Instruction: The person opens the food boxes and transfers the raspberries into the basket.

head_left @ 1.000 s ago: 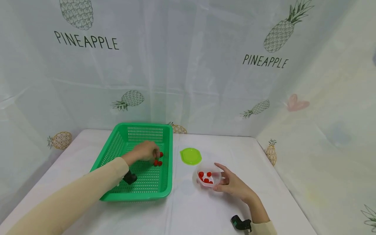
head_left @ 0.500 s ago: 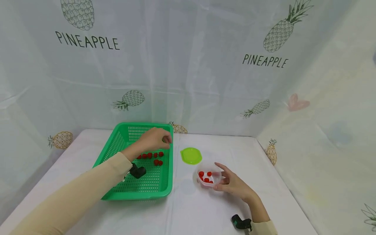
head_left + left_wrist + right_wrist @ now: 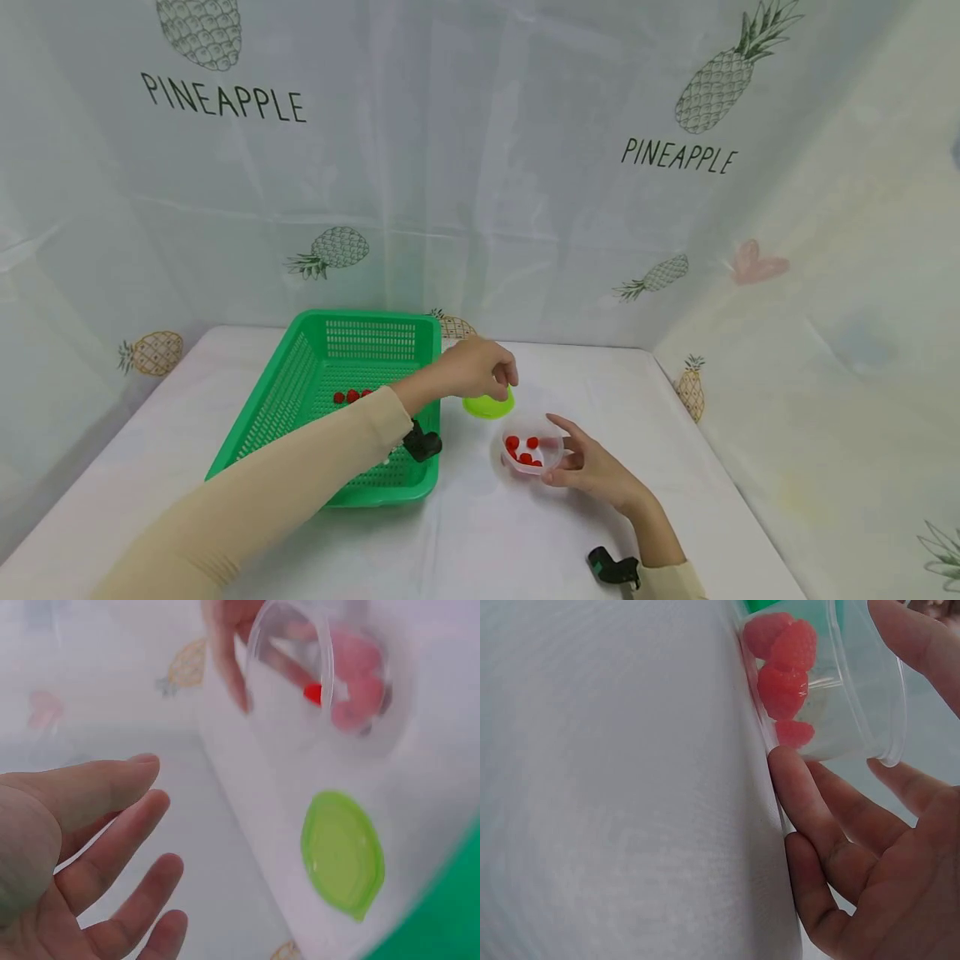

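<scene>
My left hand [image 3: 474,368] is over the light-green lid [image 3: 487,408], right of the green basket. In the left wrist view its fingers [image 3: 146,892] are loosely bent and nothing shows between them. My right hand [image 3: 596,475] holds a clear plastic cup [image 3: 552,457] from its right side, thumb and fingers on the wall. Several red raspberries [image 3: 784,688] lie at the cup's bottom. In the left wrist view the lid [image 3: 341,855] lies apart from the cup [image 3: 328,667]. More raspberries [image 3: 352,397] sit in the basket, partly hidden by my left sleeve.
The green perforated basket [image 3: 435,342] stands on the left of the white-covered table [image 3: 465,533]. Printed pineapple curtains [image 3: 487,208] hang behind and at the sides. A black wrist camera [image 3: 611,567] sits by the right wrist, another [image 3: 422,442] by the left.
My left hand has risen out of the basket and moved right, over its edge to above the lid. The right hand and the cup have stayed in place.
</scene>
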`<state>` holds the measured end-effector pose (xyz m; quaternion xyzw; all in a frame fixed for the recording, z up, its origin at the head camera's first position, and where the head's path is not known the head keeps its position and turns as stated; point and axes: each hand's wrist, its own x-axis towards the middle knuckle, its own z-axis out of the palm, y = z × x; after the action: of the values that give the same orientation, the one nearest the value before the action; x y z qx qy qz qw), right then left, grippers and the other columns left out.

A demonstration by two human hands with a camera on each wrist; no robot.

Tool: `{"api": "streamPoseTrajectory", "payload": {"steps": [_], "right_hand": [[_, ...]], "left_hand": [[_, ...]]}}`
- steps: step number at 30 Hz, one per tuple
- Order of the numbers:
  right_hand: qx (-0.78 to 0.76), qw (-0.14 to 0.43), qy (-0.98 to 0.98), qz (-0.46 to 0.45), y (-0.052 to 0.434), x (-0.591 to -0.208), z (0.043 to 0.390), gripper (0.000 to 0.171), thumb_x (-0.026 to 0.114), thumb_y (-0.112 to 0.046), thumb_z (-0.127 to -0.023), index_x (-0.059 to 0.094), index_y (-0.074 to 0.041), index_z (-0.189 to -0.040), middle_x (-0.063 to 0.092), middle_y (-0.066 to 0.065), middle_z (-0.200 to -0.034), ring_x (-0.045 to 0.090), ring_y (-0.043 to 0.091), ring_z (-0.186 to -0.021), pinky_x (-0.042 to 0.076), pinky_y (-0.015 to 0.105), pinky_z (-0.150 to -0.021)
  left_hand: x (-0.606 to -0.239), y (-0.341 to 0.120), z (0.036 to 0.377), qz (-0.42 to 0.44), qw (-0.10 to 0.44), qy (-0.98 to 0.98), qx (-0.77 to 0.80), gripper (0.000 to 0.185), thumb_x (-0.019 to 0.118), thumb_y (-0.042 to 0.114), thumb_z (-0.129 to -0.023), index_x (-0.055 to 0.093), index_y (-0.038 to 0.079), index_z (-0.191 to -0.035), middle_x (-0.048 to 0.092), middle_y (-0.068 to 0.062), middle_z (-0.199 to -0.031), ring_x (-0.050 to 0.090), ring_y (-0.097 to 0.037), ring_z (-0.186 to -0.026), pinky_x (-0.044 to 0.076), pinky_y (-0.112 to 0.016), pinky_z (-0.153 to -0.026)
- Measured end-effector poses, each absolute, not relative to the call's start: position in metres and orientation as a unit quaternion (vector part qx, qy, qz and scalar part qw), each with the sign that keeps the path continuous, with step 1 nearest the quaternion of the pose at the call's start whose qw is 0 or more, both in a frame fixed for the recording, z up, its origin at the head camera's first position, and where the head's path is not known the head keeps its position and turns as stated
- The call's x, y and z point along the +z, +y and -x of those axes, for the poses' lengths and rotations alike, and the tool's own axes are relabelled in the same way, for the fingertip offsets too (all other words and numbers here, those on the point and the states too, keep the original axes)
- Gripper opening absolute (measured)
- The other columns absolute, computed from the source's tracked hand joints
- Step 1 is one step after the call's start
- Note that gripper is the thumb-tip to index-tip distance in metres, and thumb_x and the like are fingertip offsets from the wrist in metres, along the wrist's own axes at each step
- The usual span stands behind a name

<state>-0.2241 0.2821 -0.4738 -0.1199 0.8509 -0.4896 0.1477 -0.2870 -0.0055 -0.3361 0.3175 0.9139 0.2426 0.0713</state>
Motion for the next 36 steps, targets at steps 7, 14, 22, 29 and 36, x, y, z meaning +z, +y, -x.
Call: {"api": "streamPoseTrajectory", "payload": {"steps": [7,14,22,29,36], "right_hand": [[-0.498,0.150,0.845,0.125,0.283,-0.472,0.222,0.101,0.088,-0.026,-0.089,0.027,-0.019,-0.168,0.057,0.024,-0.141,0.069,0.021,-0.093,0.054,0.030,-0.079],[-0.502,0.156,0.842,0.119,0.281,-0.473,0.222,0.100,0.088,-0.027,-0.089,0.028,-0.022,-0.168,0.052,0.026,-0.147,0.069,0.024,-0.099,0.055,0.032,-0.084],[-0.502,0.154,0.842,0.123,0.281,-0.474,0.224,0.099,0.088,-0.026,-0.088,0.029,-0.024,-0.168,0.054,0.024,-0.145,0.069,0.026,-0.099,0.054,0.032,-0.084],[-0.502,0.150,0.843,0.121,0.281,-0.472,0.223,0.098,0.088,-0.027,-0.088,0.031,-0.027,-0.167,0.054,0.023,-0.146,0.069,0.025,-0.102,0.054,0.033,-0.088],[-0.499,0.150,0.843,0.129,0.282,-0.471,0.223,0.099,0.087,-0.026,-0.089,0.028,-0.020,-0.168,0.053,0.027,-0.146,0.069,0.024,-0.100,0.055,0.032,-0.085]], "left_hand": [[-0.350,0.032,0.280,-0.332,0.115,0.916,0.193,0.010,0.084,0.017,-0.092,0.077,0.023,-0.095,0.068,0.012,-0.087,0.059,-0.010,-0.093,0.052,-0.029,-0.078],[-0.366,0.046,0.276,-0.321,0.135,0.925,0.150,0.013,0.086,0.016,-0.090,0.081,0.020,-0.102,0.067,0.012,-0.085,0.059,-0.009,-0.087,0.052,-0.032,-0.081],[-0.382,0.056,0.276,-0.298,0.129,0.938,0.123,0.021,0.086,0.016,-0.090,0.082,0.022,-0.109,0.071,0.009,-0.095,0.059,-0.009,-0.089,0.052,-0.034,-0.084],[-0.391,0.060,0.271,-0.290,0.120,0.943,0.112,0.030,0.086,0.018,-0.090,0.082,0.024,-0.119,0.075,0.009,-0.108,0.061,-0.014,-0.113,0.044,-0.058,-0.113],[-0.403,0.064,0.268,-0.292,0.108,0.944,0.109,0.030,0.084,0.018,-0.091,0.082,0.024,-0.121,0.076,0.008,-0.118,0.062,-0.019,-0.125,0.033,-0.070,-0.119]]}}
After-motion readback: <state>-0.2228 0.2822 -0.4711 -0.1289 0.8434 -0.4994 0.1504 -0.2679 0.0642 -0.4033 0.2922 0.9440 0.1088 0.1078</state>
